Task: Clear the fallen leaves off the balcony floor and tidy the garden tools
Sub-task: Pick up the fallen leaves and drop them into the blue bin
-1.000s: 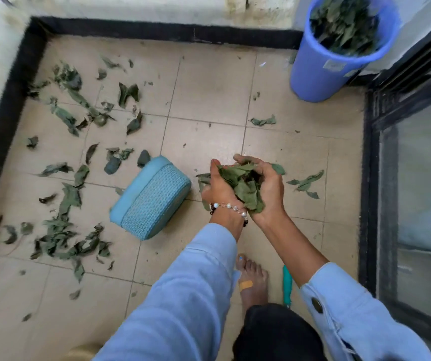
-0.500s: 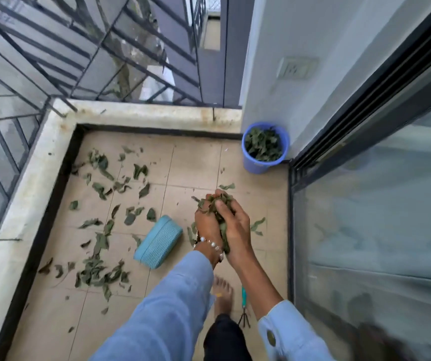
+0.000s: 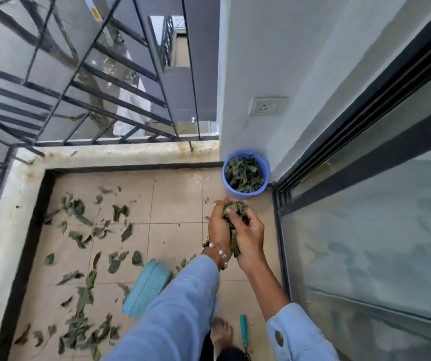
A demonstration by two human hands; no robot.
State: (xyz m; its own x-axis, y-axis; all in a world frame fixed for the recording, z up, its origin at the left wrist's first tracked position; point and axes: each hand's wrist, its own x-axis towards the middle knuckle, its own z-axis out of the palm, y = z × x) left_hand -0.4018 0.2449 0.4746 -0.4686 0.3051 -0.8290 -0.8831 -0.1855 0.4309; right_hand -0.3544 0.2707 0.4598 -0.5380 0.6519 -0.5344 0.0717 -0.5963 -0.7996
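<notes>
Grip: left hand [image 3: 218,226] and right hand [image 3: 248,230] are cupped against each other right of centre in the frame, fingers curled round a shared clump of leaves [image 3: 232,217]. The clump is pressed between the palms and shows dark green at the fingertips and down the seam between the hands. A beaded bracelet [image 3: 217,252] sits on the left wrist; both sleeves are pale blue.

Key relation: the blue bucket [image 3: 261,190] stands directly above the hands in the frame, just beyond the fingertips, in the corner where the white wall meets the dark sliding-door frame. It already holds leaves, filled to about mid-height as far as can be judged. The fingers point at it; the bundle's long axis runs up the frame toward the rim. The right hand lies slightly nearer the bucket side. Judgement: the handful needs only a short carry forward, then release over the opening. Loose pieces at the fingertips may drop short.

Outward: scattered leaves [image 3: 79,241] cover the left half of the tiled floor [image 3: 175,199], thickest at lower left. Most of the clearing remains. A teal woven basket [image 3: 146,290] lies tipped on its side at lower centre. A teal-handled tool [image 3: 243,329] lies on the floor at bottom, beside a bare foot; its head is hidden.
</notes>
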